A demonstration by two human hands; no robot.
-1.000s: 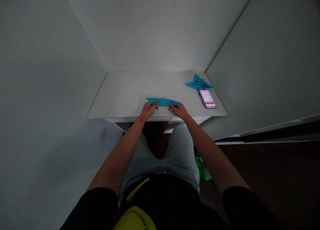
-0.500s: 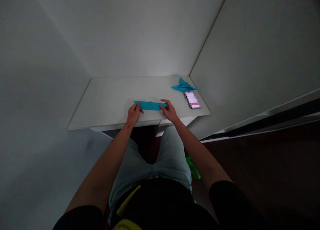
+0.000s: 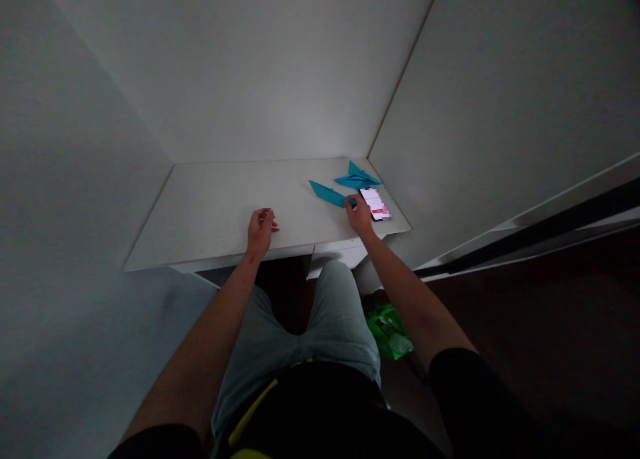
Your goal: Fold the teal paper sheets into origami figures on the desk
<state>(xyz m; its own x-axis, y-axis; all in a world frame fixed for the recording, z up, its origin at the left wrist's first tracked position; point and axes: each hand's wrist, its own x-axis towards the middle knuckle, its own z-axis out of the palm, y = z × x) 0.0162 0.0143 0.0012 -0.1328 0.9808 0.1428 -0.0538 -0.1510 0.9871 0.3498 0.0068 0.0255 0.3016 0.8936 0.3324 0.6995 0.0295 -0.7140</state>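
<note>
A folded strip of blue paper (image 3: 327,194) with a pointed far end slants over the white desk. At its near right end, the fingers of my right hand (image 3: 359,216) are closed on it, just left of a phone (image 3: 371,204). My left hand (image 3: 261,232) is over the front part of the desk, empty, with loosely curled fingers a little apart. Behind the strip, near the right wall, lies a second folded blue paper piece (image 3: 357,178) with a raised pointed flap.
The white desk (image 3: 215,206) stands in a corner between pale walls. A drawer (image 3: 337,256) is under its front edge, above my knee. On the floor to the right lies a green plastic bag (image 3: 389,332).
My left hand has let go of the blue paper strip. My right hand has carried the strip to the right, towards the phone, and its far end now angles up and left.
</note>
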